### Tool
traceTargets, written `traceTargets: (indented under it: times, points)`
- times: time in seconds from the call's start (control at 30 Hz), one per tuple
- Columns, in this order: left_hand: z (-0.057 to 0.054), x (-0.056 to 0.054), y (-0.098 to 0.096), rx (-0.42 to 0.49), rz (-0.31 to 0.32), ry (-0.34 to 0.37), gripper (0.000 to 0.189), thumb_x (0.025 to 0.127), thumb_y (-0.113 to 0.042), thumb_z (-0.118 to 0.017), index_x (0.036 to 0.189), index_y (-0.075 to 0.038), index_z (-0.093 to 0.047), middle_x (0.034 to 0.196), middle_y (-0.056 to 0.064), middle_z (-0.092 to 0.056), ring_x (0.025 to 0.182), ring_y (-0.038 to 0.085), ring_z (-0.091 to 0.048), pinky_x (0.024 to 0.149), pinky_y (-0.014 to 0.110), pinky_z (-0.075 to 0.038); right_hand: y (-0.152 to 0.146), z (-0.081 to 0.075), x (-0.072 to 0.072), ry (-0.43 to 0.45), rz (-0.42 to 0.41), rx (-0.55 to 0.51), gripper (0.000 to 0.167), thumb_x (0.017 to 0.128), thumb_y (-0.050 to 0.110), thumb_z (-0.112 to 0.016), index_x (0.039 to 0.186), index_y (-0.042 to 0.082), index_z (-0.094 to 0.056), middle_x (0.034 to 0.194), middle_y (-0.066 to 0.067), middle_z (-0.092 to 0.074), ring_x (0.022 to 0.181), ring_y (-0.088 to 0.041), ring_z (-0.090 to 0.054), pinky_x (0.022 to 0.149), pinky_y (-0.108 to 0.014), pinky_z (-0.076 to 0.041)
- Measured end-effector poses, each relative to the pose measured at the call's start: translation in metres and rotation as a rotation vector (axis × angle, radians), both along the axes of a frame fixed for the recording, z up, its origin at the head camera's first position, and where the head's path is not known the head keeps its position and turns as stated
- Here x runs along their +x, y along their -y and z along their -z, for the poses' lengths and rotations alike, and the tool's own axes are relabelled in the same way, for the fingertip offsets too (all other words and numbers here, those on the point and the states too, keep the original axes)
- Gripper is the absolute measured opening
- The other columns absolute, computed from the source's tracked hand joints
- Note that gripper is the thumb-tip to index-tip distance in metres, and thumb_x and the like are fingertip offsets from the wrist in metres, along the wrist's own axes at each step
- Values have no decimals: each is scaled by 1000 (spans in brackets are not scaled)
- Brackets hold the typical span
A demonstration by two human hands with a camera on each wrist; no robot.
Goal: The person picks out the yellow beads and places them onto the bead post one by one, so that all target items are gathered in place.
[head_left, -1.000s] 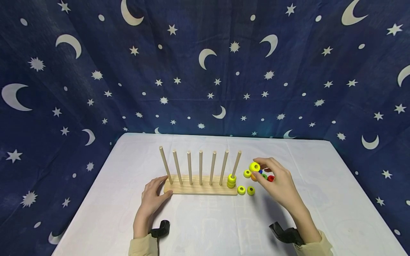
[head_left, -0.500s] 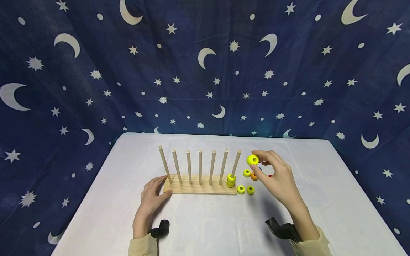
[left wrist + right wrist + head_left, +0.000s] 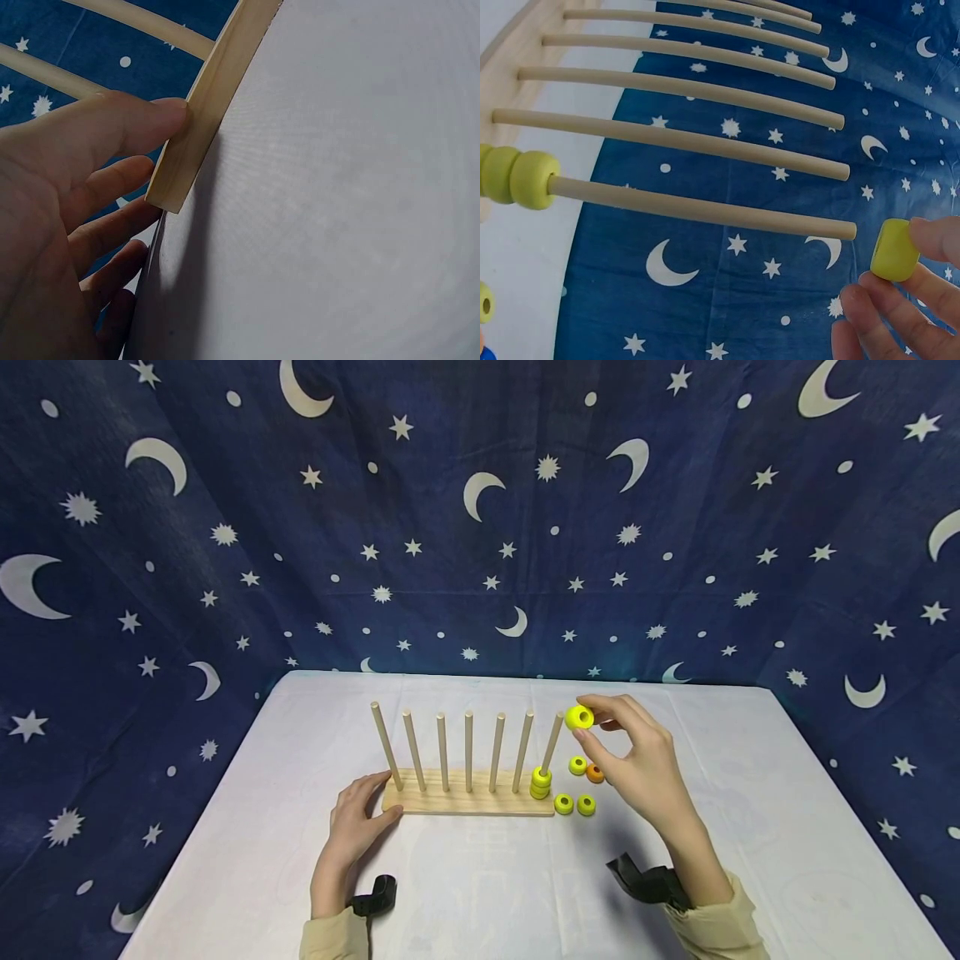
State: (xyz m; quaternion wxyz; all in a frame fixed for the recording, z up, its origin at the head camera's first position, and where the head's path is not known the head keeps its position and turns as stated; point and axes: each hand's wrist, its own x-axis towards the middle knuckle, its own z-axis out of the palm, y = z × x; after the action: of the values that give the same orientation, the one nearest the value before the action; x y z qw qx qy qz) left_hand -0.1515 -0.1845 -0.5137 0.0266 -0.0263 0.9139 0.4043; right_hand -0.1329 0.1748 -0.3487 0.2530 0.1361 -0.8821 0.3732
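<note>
My right hand (image 3: 637, 756) pinches a yellow bead (image 3: 572, 719) between thumb and fingers, just right of the top of the rightmost peg. In the right wrist view the bead (image 3: 895, 251) is just off the end of that peg (image 3: 705, 211), apart from it. Several yellow beads (image 3: 540, 784) are stacked at the foot of the same peg; the other pegs are bare. My left hand (image 3: 354, 822) grips the left end of the wooden peg rack (image 3: 457, 806). Its thumb lies on the front edge (image 3: 184, 142), with the fingers round the end.
Loose yellow beads (image 3: 563, 811) and an orange bead (image 3: 595, 774) lie on the white cloth (image 3: 480, 885) right of the rack. A blue bead (image 3: 487, 354) shows at the corner of the right wrist view. A dark star-patterned curtain (image 3: 450, 527) hangs behind.
My right hand has raised the yellow bead and carried it left, from above the loose beads to the rightmost peg's top. My left hand has stayed on the rack.
</note>
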Motion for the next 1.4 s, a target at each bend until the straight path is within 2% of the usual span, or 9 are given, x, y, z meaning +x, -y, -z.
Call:
traceTargets:
  times: [0.27, 0.57, 1.4]
  points:
    - [1, 0, 1, 0, -2, -4, 62, 85, -24, -71, 141, -15, -47, 149, 14, -41, 142, 36, -23, 111, 61, -14, 6, -4, -8, 10, -29, -9, 38, 83, 10, -74, 120, 13, -65, 105, 1, -66, 94, -10, -57, 84, -18, -47]
    - [2, 0, 1, 1, 0, -9, 63, 85, -25, -71, 141, -15, -47, 149, 14, -41, 142, 36, -23, 111, 61, -14, 9, -1, -14, 41, -33, -7, 36, 84, 10, -73, 120, 14, -65, 104, -1, -65, 94, -14, -58, 83, -20, -47]
    - [3, -1, 1, 8, -1, -12, 63, 84, -24, -71, 141, -14, -46, 149, 14, -41, 142, 37, -22, 110, 61, -14, 12, 9, -18, 73, -18, 25, 34, 84, 14, -74, 117, 13, -66, 99, 0, -65, 90, -13, -59, 82, -31, -51]
